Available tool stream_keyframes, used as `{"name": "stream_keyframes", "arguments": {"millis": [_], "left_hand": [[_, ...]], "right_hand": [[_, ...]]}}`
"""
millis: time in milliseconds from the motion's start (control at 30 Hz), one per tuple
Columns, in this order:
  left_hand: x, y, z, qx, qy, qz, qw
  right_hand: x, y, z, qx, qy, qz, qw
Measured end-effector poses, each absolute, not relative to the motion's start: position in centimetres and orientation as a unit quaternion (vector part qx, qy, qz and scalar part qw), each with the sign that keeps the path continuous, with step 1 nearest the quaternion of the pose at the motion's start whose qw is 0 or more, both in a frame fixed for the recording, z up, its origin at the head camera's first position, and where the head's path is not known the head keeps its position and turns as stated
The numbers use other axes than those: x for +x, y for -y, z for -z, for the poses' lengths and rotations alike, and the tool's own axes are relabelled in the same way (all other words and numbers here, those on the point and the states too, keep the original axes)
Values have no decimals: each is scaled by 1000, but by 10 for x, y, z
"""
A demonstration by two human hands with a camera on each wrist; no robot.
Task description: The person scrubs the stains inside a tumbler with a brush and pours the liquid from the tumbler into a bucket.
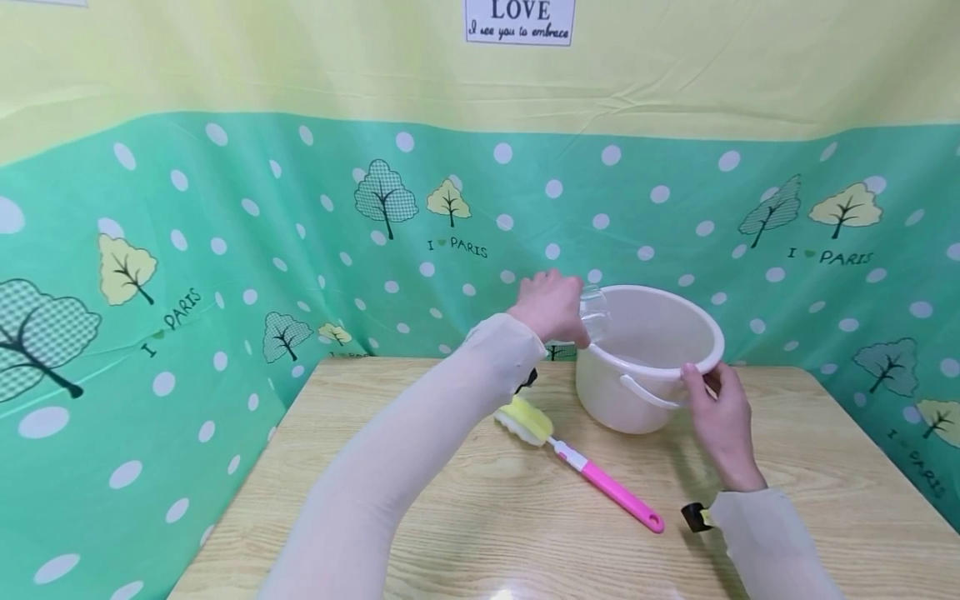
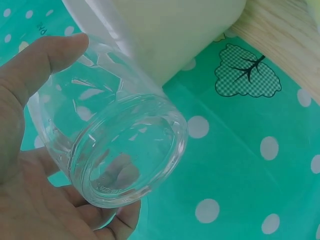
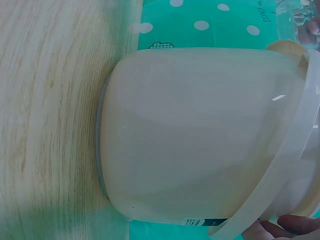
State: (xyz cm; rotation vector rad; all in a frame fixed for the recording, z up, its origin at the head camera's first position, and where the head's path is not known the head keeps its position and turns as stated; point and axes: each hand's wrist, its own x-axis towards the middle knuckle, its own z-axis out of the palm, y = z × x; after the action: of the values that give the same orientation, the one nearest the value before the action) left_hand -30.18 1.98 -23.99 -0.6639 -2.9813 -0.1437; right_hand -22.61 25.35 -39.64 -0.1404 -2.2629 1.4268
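Note:
My left hand (image 1: 551, 307) grips a clear drinking glass (image 2: 130, 150) at the left rim of a white plastic bucket (image 1: 622, 404). The glass lies tilted on its side, its thick base toward the left wrist camera and its mouth end over the bucket. At the bucket's right front, my right hand (image 1: 722, 421) pinches the rim, thumb on the near side. The bucket's white handle (image 1: 648, 392) hangs down against its front wall. Most of the bucket's inside is hidden from the head view.
On the wooden table (image 1: 465, 517), a bottle brush (image 1: 611, 490) with a yellow-and-white sponge head and pink handle lies in front of the bucket. A green and yellow printed curtain (image 1: 480, 283) hangs right behind the table and along both sides.

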Motion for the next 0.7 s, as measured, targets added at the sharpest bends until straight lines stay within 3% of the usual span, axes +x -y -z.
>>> {"name": "stream_keyframes", "arguments": {"millis": [700], "left_hand": [[-301,-28,237,-210,977,17,40]], "right_hand": [[-227,-254,396,-58,821,-522,224]]}}
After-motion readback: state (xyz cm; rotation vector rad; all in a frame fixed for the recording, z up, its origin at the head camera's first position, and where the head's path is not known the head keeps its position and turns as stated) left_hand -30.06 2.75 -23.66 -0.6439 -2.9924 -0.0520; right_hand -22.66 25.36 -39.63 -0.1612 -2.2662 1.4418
